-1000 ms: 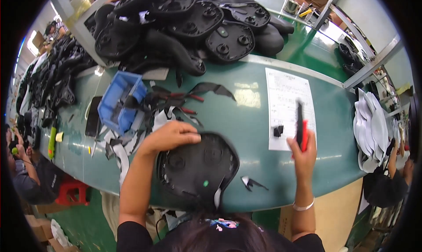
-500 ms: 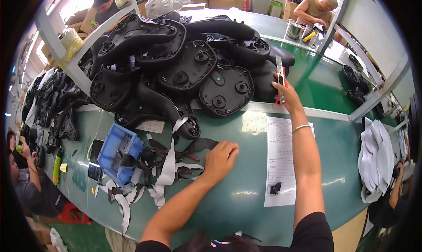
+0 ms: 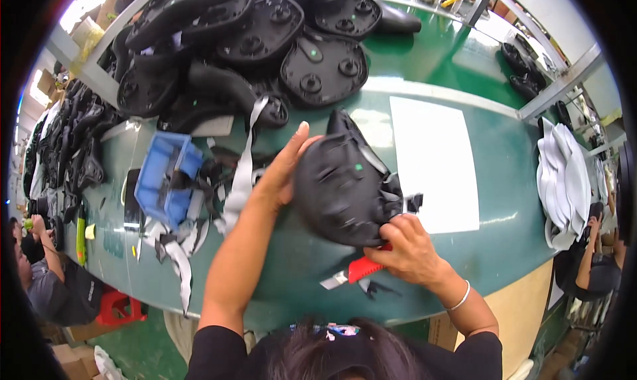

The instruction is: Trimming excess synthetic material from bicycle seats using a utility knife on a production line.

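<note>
A black moulded shell (image 3: pixel 335 191), rounded with a narrower end, is tilted in front of me and slightly blurred. Against its left side rests my left hand (image 3: pixel 286 171), thumb pointing up, the other fingers partly hidden by the shell. My right hand (image 3: pixel 413 251) is closed round a red utility knife (image 3: pixel 365 268) at the shell's lower right edge. The knife's blade sticks out to the left, over the table. Loose black material (image 3: pixel 390 197) bunches along the shell's right side, near my right fingertips.
A heap of black shells (image 3: pixel 259 38) lies along the far side. At left, a blue bin (image 3: pixel 149 188) stands among black and white strips (image 3: pixel 178 267). A white sheet (image 3: pixel 441 161) lies right of the shell. White pieces (image 3: pixel 564 181) hang at the right. Other people sit nearby.
My right hand has come down from the far side with the knife. The shell is now between my hands, and my left hand has moved up and left onto it. The view has tilted down.
</note>
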Demonstrator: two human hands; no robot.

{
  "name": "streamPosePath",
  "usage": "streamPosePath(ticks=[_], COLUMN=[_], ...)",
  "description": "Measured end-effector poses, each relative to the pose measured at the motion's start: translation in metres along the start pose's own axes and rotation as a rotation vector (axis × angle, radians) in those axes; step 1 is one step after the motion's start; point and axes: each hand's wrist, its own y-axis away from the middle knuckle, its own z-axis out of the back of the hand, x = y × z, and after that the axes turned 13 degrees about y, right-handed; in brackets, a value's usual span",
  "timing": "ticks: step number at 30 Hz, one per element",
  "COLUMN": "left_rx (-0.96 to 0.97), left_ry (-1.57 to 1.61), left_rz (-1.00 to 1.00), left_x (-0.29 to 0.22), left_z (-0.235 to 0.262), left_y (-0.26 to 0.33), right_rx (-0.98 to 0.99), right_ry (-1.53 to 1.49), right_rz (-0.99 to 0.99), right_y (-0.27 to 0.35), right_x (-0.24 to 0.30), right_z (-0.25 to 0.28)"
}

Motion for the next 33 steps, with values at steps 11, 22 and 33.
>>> streamPosePath(ticks=[11,22,33], left_rx=[-0.021,-0.192,-0.426], left_ry=[-0.470,-0.814,-0.428], left_rz=[-0.239,-0.204,-0.563], left_x=[-0.007,-0.015,0.044], left_z=[0.025,0.022,0.036], left_y=[0.114,0.109,0.174], right_rx=[-0.218,0.401,-0.081], right_ry=[-0.430,-0.067,-0.577], right_rz=[-0.450,-0.277,-0.816], right_y=[0.005,0.013,0.025], right_x=[0.024,0.049,0.121], right_z=[0.012,0.007,0.015])
